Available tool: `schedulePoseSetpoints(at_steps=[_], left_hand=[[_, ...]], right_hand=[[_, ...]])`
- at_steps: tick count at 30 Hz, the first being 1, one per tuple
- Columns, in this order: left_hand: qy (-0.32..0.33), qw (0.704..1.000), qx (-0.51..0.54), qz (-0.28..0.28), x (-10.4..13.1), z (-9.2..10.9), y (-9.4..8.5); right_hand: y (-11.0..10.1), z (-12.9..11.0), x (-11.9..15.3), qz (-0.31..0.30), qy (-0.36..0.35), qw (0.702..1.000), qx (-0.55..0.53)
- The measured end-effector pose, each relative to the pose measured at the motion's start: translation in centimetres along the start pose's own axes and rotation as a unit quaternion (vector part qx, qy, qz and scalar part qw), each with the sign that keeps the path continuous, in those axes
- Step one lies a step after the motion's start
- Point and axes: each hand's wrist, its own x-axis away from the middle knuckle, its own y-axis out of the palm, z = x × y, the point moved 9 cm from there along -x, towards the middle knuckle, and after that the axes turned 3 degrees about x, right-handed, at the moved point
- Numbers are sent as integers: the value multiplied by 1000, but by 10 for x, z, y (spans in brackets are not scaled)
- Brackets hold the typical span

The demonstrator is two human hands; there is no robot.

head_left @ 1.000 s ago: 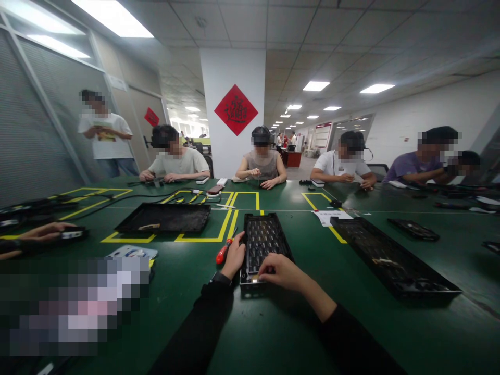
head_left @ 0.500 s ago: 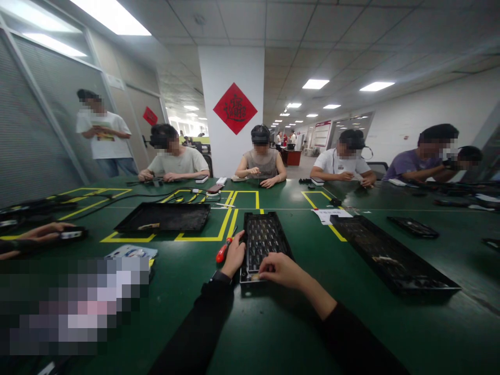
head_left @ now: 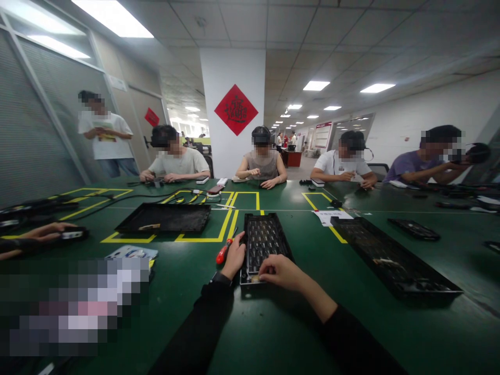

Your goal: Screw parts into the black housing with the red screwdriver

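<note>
Left hand lies along left edge of black tray; right hand has fingers bunched at near end; grasp unclear for both. Tray sits centrally, screwdriver just left, bare green tabletop rightward.

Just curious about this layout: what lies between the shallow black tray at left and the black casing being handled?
Between tray and casing, the head view shows yellow tape and a red-handled screwdriver, with the left hand at the casing's edge.

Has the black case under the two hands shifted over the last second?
No, no visible shift: the black case sits in the same spot relative to the yellow tape on the table.
</note>
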Motion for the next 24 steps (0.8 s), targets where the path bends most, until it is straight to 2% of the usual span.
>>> schedulePoseSetpoints(at_steps=[15, 24], left_hand=[[1, 1000, -5, 4, -2, -2, 0], [6, 1000, -18, 2, 0, 3, 1]], right_hand=[[-2, -1, 0, 10, 0, 1000, 0], [-2, 0, 1, 17, -10, 1000, 4]])
